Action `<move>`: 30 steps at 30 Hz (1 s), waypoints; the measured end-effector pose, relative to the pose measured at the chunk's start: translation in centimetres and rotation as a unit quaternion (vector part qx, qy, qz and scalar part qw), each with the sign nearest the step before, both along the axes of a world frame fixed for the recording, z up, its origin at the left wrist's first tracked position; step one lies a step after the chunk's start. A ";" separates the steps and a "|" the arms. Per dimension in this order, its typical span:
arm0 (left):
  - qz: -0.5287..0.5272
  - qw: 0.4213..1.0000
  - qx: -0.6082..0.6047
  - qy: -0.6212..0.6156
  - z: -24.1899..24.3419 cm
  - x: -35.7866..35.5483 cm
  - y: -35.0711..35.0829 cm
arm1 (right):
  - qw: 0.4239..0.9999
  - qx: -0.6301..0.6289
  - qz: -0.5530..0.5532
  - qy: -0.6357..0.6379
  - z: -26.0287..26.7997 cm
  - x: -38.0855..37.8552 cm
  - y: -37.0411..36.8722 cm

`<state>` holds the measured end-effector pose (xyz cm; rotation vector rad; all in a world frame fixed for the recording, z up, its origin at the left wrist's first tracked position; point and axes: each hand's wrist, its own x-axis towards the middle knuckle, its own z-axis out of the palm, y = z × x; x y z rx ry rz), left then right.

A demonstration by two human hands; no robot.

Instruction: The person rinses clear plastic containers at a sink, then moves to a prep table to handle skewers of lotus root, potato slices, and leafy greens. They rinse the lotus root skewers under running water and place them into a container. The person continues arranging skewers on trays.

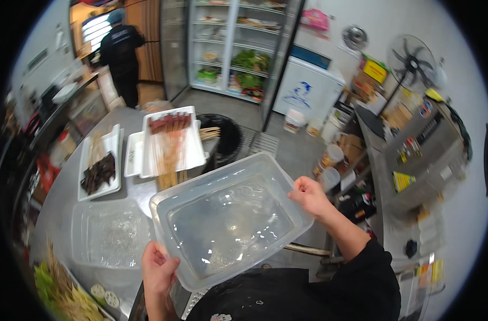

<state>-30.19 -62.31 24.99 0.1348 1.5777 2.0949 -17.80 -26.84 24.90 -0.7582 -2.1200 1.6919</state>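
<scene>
A translucent plastic tub [228,224] with a shallow layer of clear liquid is held in front of me, tilted in view. My left hand [160,265] grips its near left rim, and my right hand [310,196] grips its right rim. Left of it, a second translucent tub [109,234], wet inside, rests on the steel table [63,184]. Beyond are a white tray [190,156] of reddish skewered food and another white tray [117,172] with dark skewered pieces. Leafy greens [47,281] on skewers and lotus root slices [111,299] lie at the lower left.
A black bin [224,136] stands past the table. Farther back are an open glass-door fridge [228,48], a white chest freezer [308,86] and a person in dark clothes [121,56]. A steel counter [378,180] with containers beneath runs along the right.
</scene>
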 end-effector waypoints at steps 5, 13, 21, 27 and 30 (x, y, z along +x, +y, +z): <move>-0.119 0.992 0.031 0.039 -0.5 0.6 3.1 | 0.996 0.003 -0.094 0.007 -2.8 6.3 1.3; -0.253 0.962 -0.076 0.067 -0.1 5.8 12.8 | 0.969 0.093 -0.216 -0.072 -3.1 18.8 5.3; -0.351 0.936 -0.018 -0.012 -4.3 19.6 25.4 | 0.936 0.137 -0.309 -0.094 -4.2 37.3 13.6; -0.457 0.886 -0.070 -0.044 -7.5 29.6 35.5 | 0.900 0.184 -0.371 -0.133 -5.8 51.3 19.1; -0.503 0.860 -0.050 -0.062 -9.2 34.5 40.3 | 0.878 0.203 -0.402 -0.162 -6.9 57.5 21.8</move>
